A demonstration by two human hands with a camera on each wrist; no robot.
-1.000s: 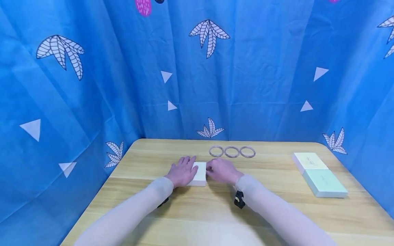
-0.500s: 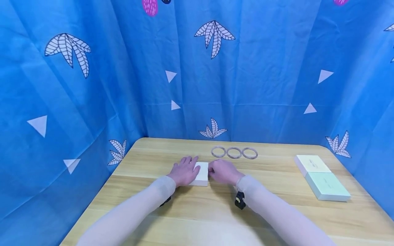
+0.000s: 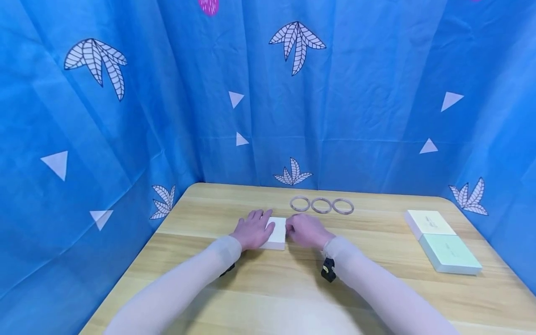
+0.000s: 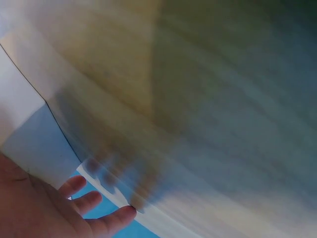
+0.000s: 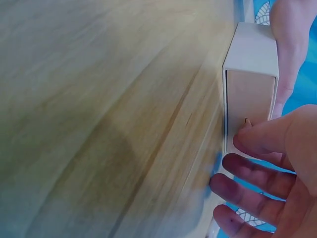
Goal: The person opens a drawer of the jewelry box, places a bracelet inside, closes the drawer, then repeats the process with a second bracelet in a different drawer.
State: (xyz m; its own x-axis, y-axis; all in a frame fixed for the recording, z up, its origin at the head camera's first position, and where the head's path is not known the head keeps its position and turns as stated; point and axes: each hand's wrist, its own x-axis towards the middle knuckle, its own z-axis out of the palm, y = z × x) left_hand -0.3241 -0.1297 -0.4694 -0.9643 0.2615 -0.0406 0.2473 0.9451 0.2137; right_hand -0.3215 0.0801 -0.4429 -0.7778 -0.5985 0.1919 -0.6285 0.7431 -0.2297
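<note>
On the tabletop lies a small white drawer-style box (image 3: 278, 231), its open sleeve end facing right. The left hand (image 3: 252, 229) rests on its top and left side with fingers extended, the box's pale side (image 4: 22, 99) showing in the left wrist view. At the right end is the right hand (image 3: 307, 231); in the right wrist view its thumb and index finger pinch a small tab (image 5: 246, 122) on the inner drawer's front (image 5: 250, 94). The other right fingers are loosely curled beside it. The drawer sits within the sleeve.
Behind the right hand, three thin rings (image 3: 321, 205) lie in a row. A cream box (image 3: 431, 222) and a light green box (image 3: 450, 250) lie end to end at the right. Blue patterned curtain (image 3: 360, 93) encloses the table (image 3: 268, 302) behind and at both sides.
The head view has shifted slightly, so everything appears moved a little to the right. Both hands keep nearly the same places on the white box.
</note>
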